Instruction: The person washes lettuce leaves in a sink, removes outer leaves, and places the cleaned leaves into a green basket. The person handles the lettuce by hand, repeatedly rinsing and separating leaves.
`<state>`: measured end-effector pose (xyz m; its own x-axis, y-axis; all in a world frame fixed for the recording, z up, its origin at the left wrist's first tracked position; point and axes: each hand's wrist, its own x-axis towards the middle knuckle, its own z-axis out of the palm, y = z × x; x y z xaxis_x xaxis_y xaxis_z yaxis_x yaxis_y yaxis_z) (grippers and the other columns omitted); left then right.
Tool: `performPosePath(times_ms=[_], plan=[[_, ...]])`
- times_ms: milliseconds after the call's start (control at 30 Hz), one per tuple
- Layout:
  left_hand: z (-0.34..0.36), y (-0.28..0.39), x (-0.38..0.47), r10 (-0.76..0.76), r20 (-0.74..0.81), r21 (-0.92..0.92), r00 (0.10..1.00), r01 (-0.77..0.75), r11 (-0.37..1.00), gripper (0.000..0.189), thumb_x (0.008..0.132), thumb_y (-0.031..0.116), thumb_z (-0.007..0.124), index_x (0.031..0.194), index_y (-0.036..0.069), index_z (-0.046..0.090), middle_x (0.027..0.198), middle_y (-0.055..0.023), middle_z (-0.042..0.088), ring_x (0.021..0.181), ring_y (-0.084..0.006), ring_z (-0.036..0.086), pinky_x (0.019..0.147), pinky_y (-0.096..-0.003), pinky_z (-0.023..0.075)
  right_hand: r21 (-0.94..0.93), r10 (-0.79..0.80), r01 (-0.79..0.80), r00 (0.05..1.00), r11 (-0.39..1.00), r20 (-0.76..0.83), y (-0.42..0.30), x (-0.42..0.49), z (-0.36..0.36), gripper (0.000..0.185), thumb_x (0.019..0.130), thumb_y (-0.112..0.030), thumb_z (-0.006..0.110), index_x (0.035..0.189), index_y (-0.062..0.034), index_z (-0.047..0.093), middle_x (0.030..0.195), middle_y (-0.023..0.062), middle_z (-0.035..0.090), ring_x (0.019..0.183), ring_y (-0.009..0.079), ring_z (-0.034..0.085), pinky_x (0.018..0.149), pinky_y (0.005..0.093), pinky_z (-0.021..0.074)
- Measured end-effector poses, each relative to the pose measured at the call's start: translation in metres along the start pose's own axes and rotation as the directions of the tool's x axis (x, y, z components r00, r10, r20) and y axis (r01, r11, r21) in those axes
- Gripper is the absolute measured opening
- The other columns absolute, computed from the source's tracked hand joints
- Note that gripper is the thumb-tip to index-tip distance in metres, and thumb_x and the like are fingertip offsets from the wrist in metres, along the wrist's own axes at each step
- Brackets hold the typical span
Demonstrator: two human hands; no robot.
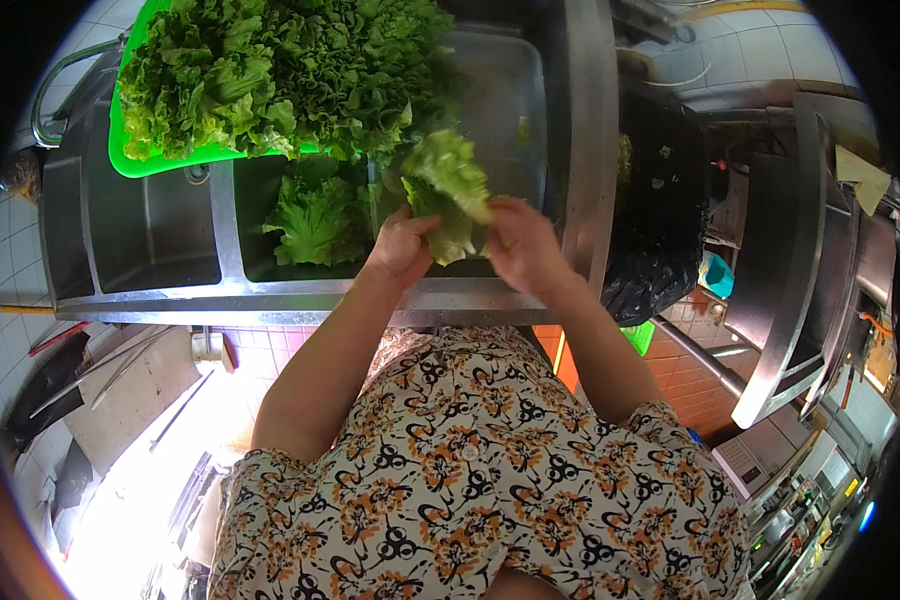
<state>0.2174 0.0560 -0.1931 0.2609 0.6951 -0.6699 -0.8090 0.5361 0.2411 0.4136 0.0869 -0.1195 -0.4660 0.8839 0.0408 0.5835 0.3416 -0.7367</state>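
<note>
My left hand (403, 246) holds a loose piece of leaf lettuce (446, 176) at its lower left, over the front of a stainless steel sink (461, 291). My right hand (525, 244), blurred, has its fingers at the right edge of the same lettuce. A bright green plastic basket (142, 166) heaped with green leaf lettuce (270, 75) rests across the sink at the upper left. Below the basket, more lettuce (315, 225) lies in the sink basin. To the right of it, a translucent tub (502, 90) sits in the basin, with a small leaf scrap (523, 131) inside.
Right of the sink stands a bin lined with a black plastic bag (656, 247), with leaf scraps on it. A second basin (154, 210) and a metal faucet pipe (41, 105) are at the left. A steel counter (776, 247) stands at the far right.
</note>
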Motion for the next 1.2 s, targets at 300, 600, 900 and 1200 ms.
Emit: performPosePath(times_ms=[300,600,900,1200], plan=[[0.015,0.013,-0.026,0.103,0.1,0.075,0.99,-0.111,0.991,0.036,0.089,-0.001,0.065,0.124,-0.005,0.058,0.118,-0.0137,0.067,0.106,-0.0253,0.066,0.091,-0.0386,0.0544,0.038,0.029,-0.04,0.965,0.998,0.26,-0.052,-0.015,0.011,0.031,0.079,-0.006,0.072,0.109,-0.0056,0.064,0.112,0.0157,0.065,0.084,0.0366,0.068,0.07,0.0426,0.0573],[0.048,0.056,-0.085,0.641,0.618,0.738,0.456,-0.618,-0.271,0.037,0.076,0.002,0.075,0.112,0.0,0.067,0.103,-0.0138,0.071,0.094,-0.0258,0.068,0.084,-0.0375,0.0548,0.299,0.18,-0.194,0.981,0.934,0.072,-0.065,0.031,-0.063,0.025,0.084,-0.001,0.071,0.109,-0.0007,0.068,0.091,0.0053,0.071,0.076,0.01,0.064,0.064,0.0247,0.0512],[0.046,0.103,-0.118,0.737,0.664,0.692,0.129,-0.48,-0.539,0.049,0.071,0.005,0.08,0.116,0.0,0.063,0.109,-0.0169,0.068,0.096,-0.0349,0.067,0.085,-0.0387,0.0547,0.369,-0.174,0.141,0.983,0.919,0.057,-0.136,0.085,-0.068,0.037,0.08,-0.004,0.079,0.115,-0.0004,0.066,0.09,0.0064,0.071,0.064,0.0049,0.06,0.058,0.0224,0.0476],[0.038,0.104,-0.12,0.818,0.574,0.732,-0.033,-0.428,-0.53,0.06,0.069,0.01,0.083,0.123,0.002,0.058,0.106,-0.016,0.063,0.092,-0.0362,0.063,0.081,-0.0424,0.0521,0.432,-0.15,0.072,0.977,0.899,0.15,-0.179,0.109,-0.031,0.03,0.085,-0.002,0.075,0.112,-0.0003,0.063,0.091,0.0097,0.073,0.065,0.0094,0.065,0.055,0.0246,0.051]])
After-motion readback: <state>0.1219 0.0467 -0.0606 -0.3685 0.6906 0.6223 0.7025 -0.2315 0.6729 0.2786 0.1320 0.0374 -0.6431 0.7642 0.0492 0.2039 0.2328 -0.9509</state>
